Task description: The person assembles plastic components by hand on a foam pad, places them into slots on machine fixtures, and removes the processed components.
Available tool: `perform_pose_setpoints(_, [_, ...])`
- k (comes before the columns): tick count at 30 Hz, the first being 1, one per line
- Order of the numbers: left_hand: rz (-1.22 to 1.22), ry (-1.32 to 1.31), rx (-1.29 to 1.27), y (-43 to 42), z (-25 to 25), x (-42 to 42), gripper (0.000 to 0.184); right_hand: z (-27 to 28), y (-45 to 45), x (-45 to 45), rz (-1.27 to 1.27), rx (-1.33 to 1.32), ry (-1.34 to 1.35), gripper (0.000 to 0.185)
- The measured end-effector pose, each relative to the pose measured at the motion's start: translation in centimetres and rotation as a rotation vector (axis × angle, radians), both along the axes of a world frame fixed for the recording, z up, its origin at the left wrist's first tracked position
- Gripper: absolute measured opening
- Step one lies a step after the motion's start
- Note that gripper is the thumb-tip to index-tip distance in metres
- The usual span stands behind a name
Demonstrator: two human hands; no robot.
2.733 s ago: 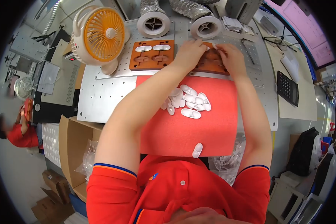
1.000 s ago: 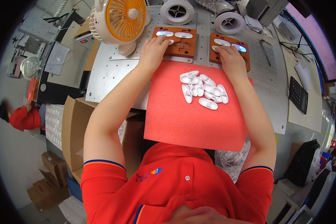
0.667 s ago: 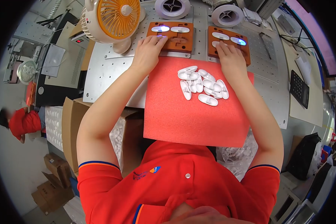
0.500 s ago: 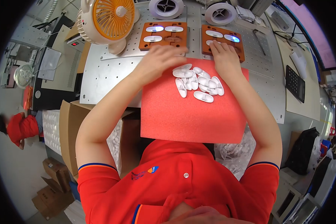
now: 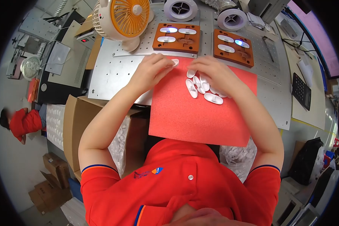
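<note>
The left hand (image 5: 150,73) pinches a white piece (image 5: 175,62) near the left block (image 5: 186,41), whose lower right slot is bare; a loose pinch might drop it. Over the red mat (image 5: 199,120), the right hand (image 5: 214,74) curls above the pile (image 5: 205,86) — whether it grips anything, one cannot tell — and a brushing finger could scatter it. Display (image 5: 84,40) and shirt lettering (image 5: 141,174) are too small to read.

No text, brand or number is legible. Shirt (image 5: 177,192): lettering (image 5: 141,174) beside the logo (image 5: 157,171), too small to read. Display (image 5: 84,40): red characters, unreadable. Calculator (image 5: 301,91), toward the side table's (image 5: 309,117) front edge: key markings unreadable. Screen (image 5: 313,32): contents unreadable.
</note>
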State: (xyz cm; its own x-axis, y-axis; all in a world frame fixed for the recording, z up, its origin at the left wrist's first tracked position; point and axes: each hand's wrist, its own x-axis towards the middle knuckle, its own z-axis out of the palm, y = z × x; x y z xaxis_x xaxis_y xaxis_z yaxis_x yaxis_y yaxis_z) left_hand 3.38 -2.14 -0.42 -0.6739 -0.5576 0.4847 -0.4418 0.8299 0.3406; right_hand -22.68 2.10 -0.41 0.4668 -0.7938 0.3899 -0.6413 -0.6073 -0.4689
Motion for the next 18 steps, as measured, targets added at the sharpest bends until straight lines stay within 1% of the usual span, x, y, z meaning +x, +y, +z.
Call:
perform_pose_setpoints(2, [-0.025, -0.051, -0.008, 0.1, -1.2, 0.4, 0.015, -0.2, -1.2, 0.3, 0.147, 0.142, 0.203, 0.028])
perform_pose_setpoints(3, [-0.004, -0.02, 0.046, 0.5, -1.4, 0.0, 0.015, -0.2, -1.5, 0.4, 0.148, 0.132, 0.203, 0.028])
perform_pose_setpoints(5, [0.016, 0.058, 0.133, 0.3, -1.6, -1.0, 0.014, -0.2, -2.0, 0.4, 0.146, 0.152, 0.193, 0.026])
perform_pose_setpoints(6, [0.018, 0.06, 0.126, -0.1, -1.7, -1.7, 0.014, -0.4, -1.9, 0.2, 0.147, 0.145, 0.196, 0.026])
perform_pose_setpoints(8, [0.031, 0.117, 0.001, -1.6, -2.1, -3.4, 0.015, -0.8, -1.1, -1.0, 0.084, -0.048, 0.0, 0.023])
perform_pose_setpoints(9, [0.028, 0.125, -0.099, -2.3, -1.8, -4.6, 0.015, -0.2, -0.8, -1.8, 0.009, -0.086, -0.031, 0.023])
perform_pose_setpoints(10, [0.037, 0.134, -0.102, -3.2, -2.0, -5.5, 0.015, -0.2, -1.0, -3.0, 0.018, -0.089, -0.022, 0.023])
perform_pose_setpoints(12, [0.107, 0.036, -0.231, -5.2, -2.5, -7.1, 0.018, -0.8, -1.0, -6.1, -0.342, -0.343, -0.009, 0.026])
perform_pose_setpoints(13, [0.132, -0.046, -0.296, -6.0, -2.6, -7.8, 0.02, -1.3, -1.3, -7.9, -0.346, -0.343, 0.002, 0.026])
perform_pose_setpoints(14, [0.119, -0.035, -0.292, -6.0, -3.1, -8.4, 0.02, -2.0, -1.6, -10.0, -0.478, -0.277, 0.088, 0.025])
perform_pose_setpoints(15, [0.208, -0.172, -0.326, -5.9, -3.2, -8.9, 0.02, -1.8, -1.4, -11.1, -0.616, -0.209, 0.172, 0.024])
perform_pose_setpoints(16, [0.293, -0.31, -0.363, -5.9, -3.2, -9.5, 0.02, -2.0, -0.8, -11.8, -0.638, -0.208, 0.179, 0.024])
perform_pose_setpoints(17, [0.313, -0.425, -0.299, -5.6, -3.4, -9.7, 0.023, -2.4, -0.3, -12.1, -0.649, -0.274, 0.282, 0.023])
perform_pose_setpoints(18, [0.297, -0.424, -0.301, -5.5, -3.6, -9.8, 0.023, -2.6, 0.1, -12.0, -0.652, -0.336, 0.383, 0.023])
